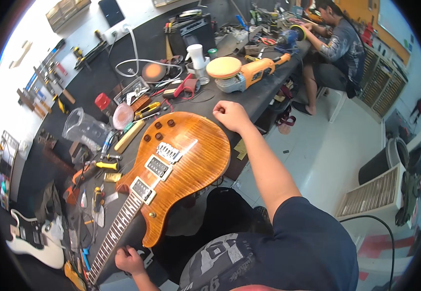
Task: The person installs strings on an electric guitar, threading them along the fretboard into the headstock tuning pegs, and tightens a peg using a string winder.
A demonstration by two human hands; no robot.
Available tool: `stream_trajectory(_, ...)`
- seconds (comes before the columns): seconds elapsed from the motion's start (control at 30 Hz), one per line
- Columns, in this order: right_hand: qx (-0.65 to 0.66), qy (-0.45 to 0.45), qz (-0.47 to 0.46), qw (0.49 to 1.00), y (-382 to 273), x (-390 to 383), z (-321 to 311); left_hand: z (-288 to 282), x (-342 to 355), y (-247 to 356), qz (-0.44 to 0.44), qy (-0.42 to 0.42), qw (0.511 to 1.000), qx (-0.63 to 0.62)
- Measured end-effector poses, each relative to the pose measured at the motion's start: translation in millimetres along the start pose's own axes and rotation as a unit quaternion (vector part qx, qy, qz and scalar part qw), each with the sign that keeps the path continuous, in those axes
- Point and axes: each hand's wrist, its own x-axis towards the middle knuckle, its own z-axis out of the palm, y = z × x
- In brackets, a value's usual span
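Note:
An amber flame-top electric guitar (196, 160) lies on the dark workbench, its neck (118, 228) toward the lower left. My right hand (230, 115) has its fingers curled beside the body's upper right edge; anything inside them is too small to make out. My left hand (129, 260) is closed just right of the neck, near the bench's front edge; whatever it may hold is hidden. An orange polisher (256, 72) with a round pad lies beyond my right hand. A wooden-handled tool (129, 136) and yellow-handled screwdrivers (147, 109) lie left of the guitar.
Bottles, cables and tools crowd the bench. A white guitar (33, 247) lies at lower left. A co-worker (341, 58) sits at the bench's far right, hands on a blue tool. A bin (380, 165) and slatted white panel (365, 194) stand at the right.

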Motion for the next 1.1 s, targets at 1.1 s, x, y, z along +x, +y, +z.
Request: stream_trajectory(1.1,-0.102,0.068,-0.046,0.991,10.5,6.3,25.0,-16.2,12.1,6.6,0.008,0.023,0.997,-0.069)
